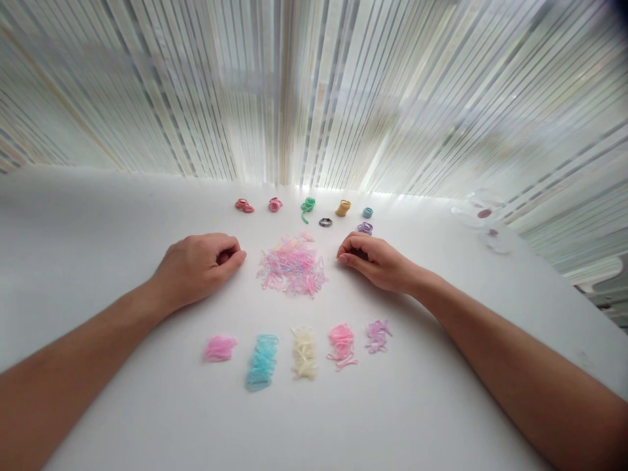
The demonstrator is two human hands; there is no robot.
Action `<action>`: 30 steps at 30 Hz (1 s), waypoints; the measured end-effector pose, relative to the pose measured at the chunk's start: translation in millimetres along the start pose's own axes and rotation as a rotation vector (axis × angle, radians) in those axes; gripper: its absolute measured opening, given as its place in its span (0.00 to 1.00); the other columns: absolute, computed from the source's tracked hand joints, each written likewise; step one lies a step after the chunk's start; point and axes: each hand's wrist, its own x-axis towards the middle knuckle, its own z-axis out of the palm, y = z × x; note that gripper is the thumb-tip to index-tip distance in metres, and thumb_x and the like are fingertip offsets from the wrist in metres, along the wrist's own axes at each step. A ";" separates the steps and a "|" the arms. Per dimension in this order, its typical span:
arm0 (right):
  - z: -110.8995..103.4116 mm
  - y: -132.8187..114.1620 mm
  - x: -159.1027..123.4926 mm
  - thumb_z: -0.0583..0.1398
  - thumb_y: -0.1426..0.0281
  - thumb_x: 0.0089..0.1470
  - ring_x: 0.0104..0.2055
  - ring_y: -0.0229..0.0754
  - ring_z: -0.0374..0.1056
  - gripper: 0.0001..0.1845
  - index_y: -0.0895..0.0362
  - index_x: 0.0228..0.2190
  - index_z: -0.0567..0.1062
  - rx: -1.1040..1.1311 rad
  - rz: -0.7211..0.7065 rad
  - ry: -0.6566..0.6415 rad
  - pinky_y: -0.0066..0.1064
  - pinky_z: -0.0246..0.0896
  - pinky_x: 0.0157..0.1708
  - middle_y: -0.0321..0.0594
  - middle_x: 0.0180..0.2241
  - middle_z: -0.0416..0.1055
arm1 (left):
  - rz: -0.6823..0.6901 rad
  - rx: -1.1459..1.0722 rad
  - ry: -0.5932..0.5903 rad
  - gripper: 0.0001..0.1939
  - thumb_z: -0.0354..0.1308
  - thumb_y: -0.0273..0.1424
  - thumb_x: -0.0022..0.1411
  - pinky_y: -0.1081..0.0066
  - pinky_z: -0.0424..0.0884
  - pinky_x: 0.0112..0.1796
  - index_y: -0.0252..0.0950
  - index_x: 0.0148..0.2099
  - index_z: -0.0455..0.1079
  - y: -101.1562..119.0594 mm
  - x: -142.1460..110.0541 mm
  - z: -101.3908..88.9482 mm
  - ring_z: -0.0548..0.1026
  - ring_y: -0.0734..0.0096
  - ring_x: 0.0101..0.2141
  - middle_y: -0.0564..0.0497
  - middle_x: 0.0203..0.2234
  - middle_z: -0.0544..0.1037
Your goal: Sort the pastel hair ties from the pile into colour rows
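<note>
A mixed heap of small pastel elastic bands (pixel 293 268) lies in the middle of the white table (pixel 98 216). My left hand (pixel 199 265) rests on the table just left of the heap, its fingers curled under in a loose fist. On the other side of the heap my right hand (pixel 375 260) lies with its fingers curled in too. Whether either hand holds a band is hidden. Nearer to me lie sorted piles: pink (pixel 219 348), light blue (pixel 262 362), cream (pixel 305 353), brighter pink (pixel 342 345) and lilac (pixel 377 335).
Beyond the heap sits a row of small coloured band bundles: red (pixel 244 205), pink (pixel 275 205), green (pixel 307 207), dark multicoloured (pixel 326 222), yellow (pixel 343 208), blue (pixel 367 212), purple (pixel 364 228). Clear plastic pieces (pixel 483 222) lie at the far right. A striped curtain hangs behind.
</note>
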 end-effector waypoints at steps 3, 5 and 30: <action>0.1 -1.2 0.6 0.63 0.62 0.70 0.37 0.44 0.68 0.11 0.55 0.37 0.80 0.001 0.011 -0.003 0.37 0.63 0.40 0.43 0.38 0.78 | -0.005 -0.006 -0.005 0.20 0.48 0.49 0.68 0.63 0.61 0.36 0.41 0.33 0.70 -0.2 -0.3 0.2 0.74 0.61 0.32 0.49 0.29 0.79; 0.0 -1.9 0.7 0.62 0.63 0.70 0.37 0.44 0.68 0.11 0.55 0.37 0.80 0.001 0.015 -0.006 0.37 0.63 0.40 0.43 0.38 0.78 | -0.008 -0.007 -0.013 0.20 0.48 0.49 0.68 0.63 0.61 0.36 0.41 0.33 0.70 0.0 -0.2 0.0 0.74 0.61 0.32 0.49 0.29 0.79; 9.0 -72.5 -18.4 0.63 0.70 0.71 0.34 0.39 0.70 0.09 0.55 0.35 0.79 -0.007 -0.116 -0.020 0.29 0.61 0.30 0.40 0.35 0.77 | -0.028 0.056 -0.033 0.19 0.48 0.45 0.69 0.64 0.60 0.37 0.39 0.36 0.73 7.4 0.3 -0.8 0.74 0.62 0.35 0.48 0.33 0.79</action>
